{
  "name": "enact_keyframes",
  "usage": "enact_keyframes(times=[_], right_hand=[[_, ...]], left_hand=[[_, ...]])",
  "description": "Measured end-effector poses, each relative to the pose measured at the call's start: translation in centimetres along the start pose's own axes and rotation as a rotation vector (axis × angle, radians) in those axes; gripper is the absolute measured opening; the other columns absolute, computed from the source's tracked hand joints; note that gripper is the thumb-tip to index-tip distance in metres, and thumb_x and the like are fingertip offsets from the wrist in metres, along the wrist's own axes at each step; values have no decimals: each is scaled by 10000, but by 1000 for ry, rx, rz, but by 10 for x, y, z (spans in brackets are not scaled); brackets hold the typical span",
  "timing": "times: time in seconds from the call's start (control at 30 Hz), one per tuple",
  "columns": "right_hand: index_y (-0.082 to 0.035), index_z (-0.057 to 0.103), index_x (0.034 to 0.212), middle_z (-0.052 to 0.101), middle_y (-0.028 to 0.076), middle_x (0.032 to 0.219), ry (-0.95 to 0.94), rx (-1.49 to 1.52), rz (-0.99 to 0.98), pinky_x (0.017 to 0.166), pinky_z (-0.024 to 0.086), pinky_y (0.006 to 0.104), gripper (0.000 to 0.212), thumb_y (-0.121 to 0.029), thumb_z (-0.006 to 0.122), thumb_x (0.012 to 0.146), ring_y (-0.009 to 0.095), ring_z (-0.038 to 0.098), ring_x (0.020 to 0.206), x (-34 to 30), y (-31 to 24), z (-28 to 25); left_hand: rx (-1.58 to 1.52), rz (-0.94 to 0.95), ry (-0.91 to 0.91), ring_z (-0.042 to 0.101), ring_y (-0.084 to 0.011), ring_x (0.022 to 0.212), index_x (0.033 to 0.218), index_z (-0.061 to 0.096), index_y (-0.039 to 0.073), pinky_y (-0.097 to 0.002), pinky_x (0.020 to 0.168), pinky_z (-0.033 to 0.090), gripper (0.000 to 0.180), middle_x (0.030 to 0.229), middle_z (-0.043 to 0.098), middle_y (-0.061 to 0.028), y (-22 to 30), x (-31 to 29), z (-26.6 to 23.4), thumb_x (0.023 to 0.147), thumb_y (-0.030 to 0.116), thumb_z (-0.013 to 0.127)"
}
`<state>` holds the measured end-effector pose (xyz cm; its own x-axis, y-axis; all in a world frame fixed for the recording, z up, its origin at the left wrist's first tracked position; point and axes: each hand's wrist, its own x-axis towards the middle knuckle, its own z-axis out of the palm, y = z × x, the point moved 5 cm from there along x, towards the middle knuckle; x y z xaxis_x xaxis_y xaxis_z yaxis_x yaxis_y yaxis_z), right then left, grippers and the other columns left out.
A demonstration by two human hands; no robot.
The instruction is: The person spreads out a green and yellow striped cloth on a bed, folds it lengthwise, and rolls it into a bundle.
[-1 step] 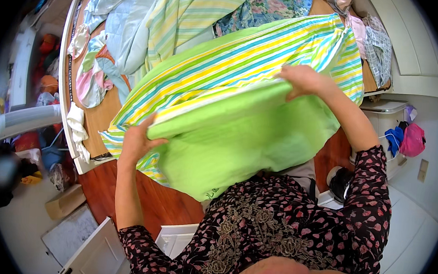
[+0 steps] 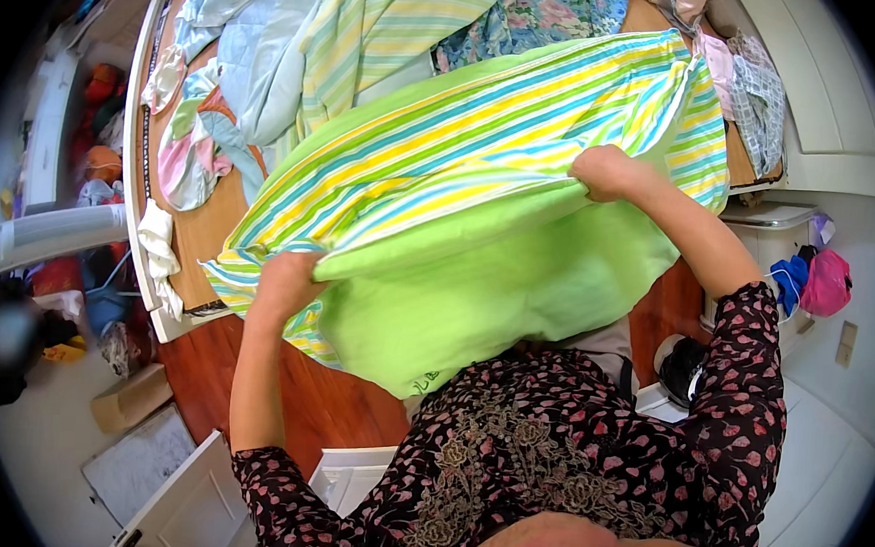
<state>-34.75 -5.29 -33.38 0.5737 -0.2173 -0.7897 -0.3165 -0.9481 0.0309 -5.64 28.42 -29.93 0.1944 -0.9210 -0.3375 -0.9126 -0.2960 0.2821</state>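
Observation:
A large cloth, lime green on one face [image 2: 476, 306] and striped yellow, green, blue and white on the other, spans from the bed edge toward my body. Its striped part lies spread over the bed, while the green part hangs down in front of me. On the left, my left hand [image 2: 290, 283] is closed around the cloth's folded edge. Farther right, my right hand [image 2: 606, 174] grips the same edge with curled fingers. Between the two hands the edge runs fairly taut, with creases in the striped part behind it.
Light blue bedding [image 2: 246, 51], a paler striped cloth [image 2: 398, 20] and a floral cloth [image 2: 543, 24] lie on the bed behind. White fabric [image 2: 158, 251] drapes at the bed's left corner. A pink bag [image 2: 826, 282] is at right; a white door [image 2: 193, 504] stands lower left.
Both hands have closed on the cloth's edge, where their fingers were looser before. My left hand has shifted slightly right, and the edge between the hands is pulled straighter.

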Motion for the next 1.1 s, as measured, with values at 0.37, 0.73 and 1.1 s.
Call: enact_keyframes(times=[0.37, 0.73, 1.1], right_hand=[[-99, 648, 931, 645, 130, 855, 669, 213, -143, 799, 454, 416, 299, -114, 693, 636, 327, 607, 864, -73, 58, -14], [-54, 601, 945, 601, 174, 903, 854, 326, -16, 952, 403, 466, 291, 77, 533, 694, 368, 566, 896, -86, 98, 27], [-15, 587, 904, 595, 210, 782, 865, 295, 22, 703, 441, 435, 177, -55, 603, 732, 392, 578, 775, -112, 140, -53]], left_hand=[[-307, -64, 346, 599, -397, 761, 995, 551, 54, -388, 667, 479, 265, 802, 615, -200, -6, -50, -25, 747, 47, 644], [-304, -379, -248, 606, -333, 725, 880, 660, 37, -372, 677, 489, 195, 762, 634, -177, 14, -95, -7, 715, 139, 680], [-551, -526, 179, 555, -89, 603, 857, 680, -29, -289, 574, 467, 182, 638, 622, -120, -50, -130, -71, 762, 127, 686]])
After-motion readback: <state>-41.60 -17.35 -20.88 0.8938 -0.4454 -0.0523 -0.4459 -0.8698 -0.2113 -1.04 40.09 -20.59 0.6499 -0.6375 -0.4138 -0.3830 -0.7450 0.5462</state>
